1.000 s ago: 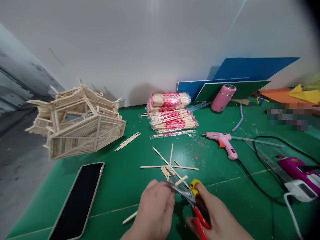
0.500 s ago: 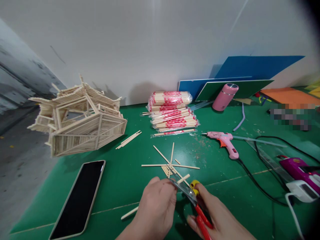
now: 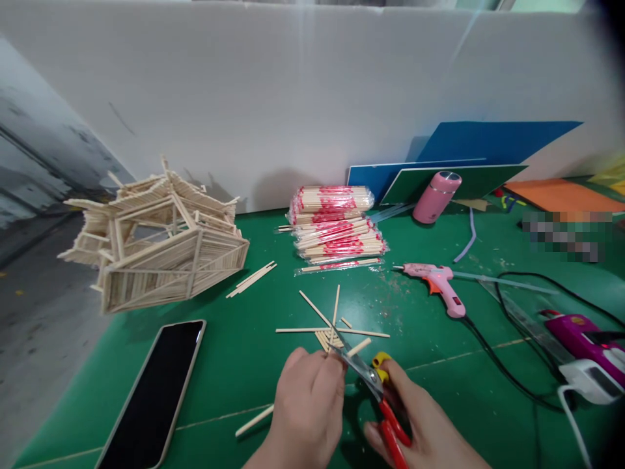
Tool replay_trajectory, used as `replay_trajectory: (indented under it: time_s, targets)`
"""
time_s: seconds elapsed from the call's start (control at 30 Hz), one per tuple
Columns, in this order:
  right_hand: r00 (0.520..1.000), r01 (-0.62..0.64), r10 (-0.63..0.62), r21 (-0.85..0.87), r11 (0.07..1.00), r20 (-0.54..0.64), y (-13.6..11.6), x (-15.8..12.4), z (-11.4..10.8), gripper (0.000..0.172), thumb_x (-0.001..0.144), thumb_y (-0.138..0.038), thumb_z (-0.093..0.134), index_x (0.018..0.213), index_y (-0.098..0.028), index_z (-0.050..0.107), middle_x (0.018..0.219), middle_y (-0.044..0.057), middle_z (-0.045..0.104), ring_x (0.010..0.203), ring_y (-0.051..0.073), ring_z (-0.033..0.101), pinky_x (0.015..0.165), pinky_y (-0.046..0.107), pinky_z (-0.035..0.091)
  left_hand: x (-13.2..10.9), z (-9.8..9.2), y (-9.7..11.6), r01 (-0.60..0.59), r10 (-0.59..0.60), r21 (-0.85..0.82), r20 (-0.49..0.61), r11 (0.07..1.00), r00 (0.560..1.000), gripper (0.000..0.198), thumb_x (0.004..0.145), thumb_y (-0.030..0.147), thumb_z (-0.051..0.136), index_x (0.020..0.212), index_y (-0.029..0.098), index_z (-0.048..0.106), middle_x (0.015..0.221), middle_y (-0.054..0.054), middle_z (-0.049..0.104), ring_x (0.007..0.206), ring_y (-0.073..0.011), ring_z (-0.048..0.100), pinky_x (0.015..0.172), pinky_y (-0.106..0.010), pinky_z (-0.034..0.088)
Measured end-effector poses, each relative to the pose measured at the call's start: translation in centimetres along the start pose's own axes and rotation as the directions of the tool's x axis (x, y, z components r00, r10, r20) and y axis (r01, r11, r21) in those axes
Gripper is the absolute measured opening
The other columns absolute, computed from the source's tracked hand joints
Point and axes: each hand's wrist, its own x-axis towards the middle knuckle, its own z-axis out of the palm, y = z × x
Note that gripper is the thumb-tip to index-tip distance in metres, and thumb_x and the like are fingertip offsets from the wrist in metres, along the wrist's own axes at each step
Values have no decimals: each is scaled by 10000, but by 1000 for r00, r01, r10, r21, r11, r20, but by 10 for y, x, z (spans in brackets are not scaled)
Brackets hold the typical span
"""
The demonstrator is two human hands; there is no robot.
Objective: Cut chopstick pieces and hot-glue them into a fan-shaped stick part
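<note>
My left hand (image 3: 310,404) is closed around a wooden chopstick (image 3: 254,421), whose one end sticks out to the left and the other to the upper right. The blades of the scissors (image 3: 362,369) lie across that stick, just beside my left fingers. My right hand (image 3: 422,420) grips the red handles, with a yellow part near the pivot. Beyond the blades, several loose sticks (image 3: 305,330) lie crossed, with short cut pieces (image 3: 322,340) among them. My left fingertips are mostly hidden from view.
A house-like model of sticks (image 3: 161,251) stands at left, behind a phone (image 3: 155,391). Wrapped chopstick bundles (image 3: 336,225) are piled at the back. To the right are a pink glue gun (image 3: 439,283), a pink bottle (image 3: 436,198), a black cable (image 3: 493,365) and a purple power strip (image 3: 581,339).
The camera view has tilted up slightly, so the scene sits a little lower. Both hands, the chopstick and the scissors keep nearly the same arrangement.
</note>
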Motion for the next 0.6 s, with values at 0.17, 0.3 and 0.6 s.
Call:
replay_trajectory:
  time_s: [0.17,0.3,0.6]
  targets:
    - [999,1,1,-50,999,32,1,0,-6,536,679,-345,570,1168,-197,410,877,48,600,788,182,564,741,282,448,4,-7,-2,58,-46,-151,80,987,996,182,800,76,370,706,172,493,614,-10,545,538,-119,458,524,-230,334]
    - [998,5,0,-80,997,62,-2,-1,-11,556,687,-341,566,1190,-199,378,928,60,573,801,181,548,723,281,451,3,-11,-4,149,-103,-249,187,957,977,179,821,114,361,744,186,505,696,-7,581,596,-117,513,579,-221,382]
    - [995,2,8,-99,995,98,5,-2,-13,658,675,-373,586,1242,-201,301,1034,76,525,916,206,516,794,314,428,8,-15,-2,441,-266,-493,386,750,883,197,824,188,387,743,181,566,700,2,577,631,-107,522,610,-188,407]
